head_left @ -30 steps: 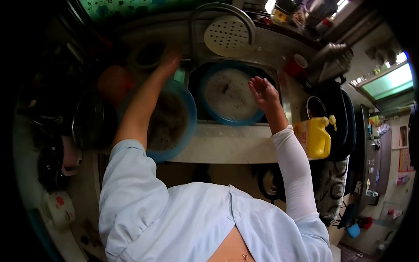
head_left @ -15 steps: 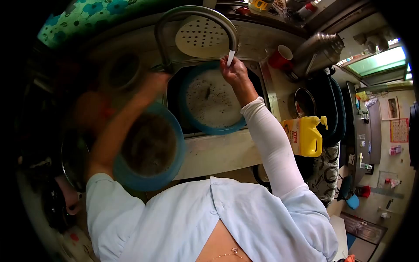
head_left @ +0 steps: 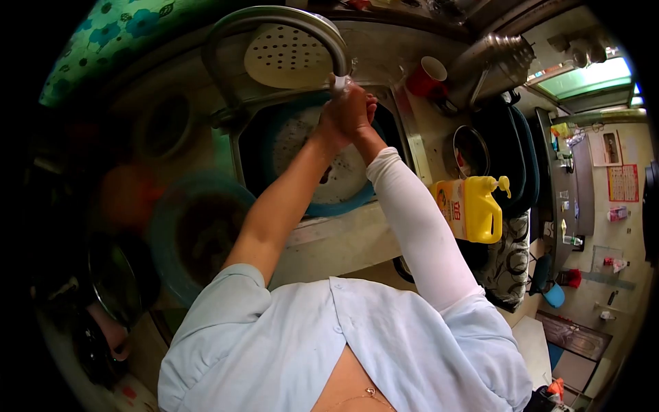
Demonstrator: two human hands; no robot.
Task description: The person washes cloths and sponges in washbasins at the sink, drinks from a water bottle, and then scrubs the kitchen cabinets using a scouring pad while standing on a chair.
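Note:
My left hand (head_left: 335, 123) is closed around my right hand (head_left: 360, 118), right beneath the spout of the curved metal faucet (head_left: 334, 47). Water runs onto them. Some curled fingers show at the right side of the clasp; the rest are covered. Below the hands, a blue basin (head_left: 336, 208) sits in the sink (head_left: 414, 141), holding cloudy, foamy water with dark bits. My right forearm wears a white sleeve, while the left forearm is bare. No object shows between the hands.
Left of the sink is a second blue basin (head_left: 163, 255) with dark contents. A perforated pale disc (head_left: 288, 58) leans behind the faucet. At right stand a red cup (head_left: 420, 80), a metal thermos (head_left: 491, 65), a metal pot (head_left: 454, 147) and a yellow pump jug (head_left: 480, 220).
My left hand has swung from the left, near the faucet base, across to my right hand under the spout and closed on it. The view has shifted slightly.

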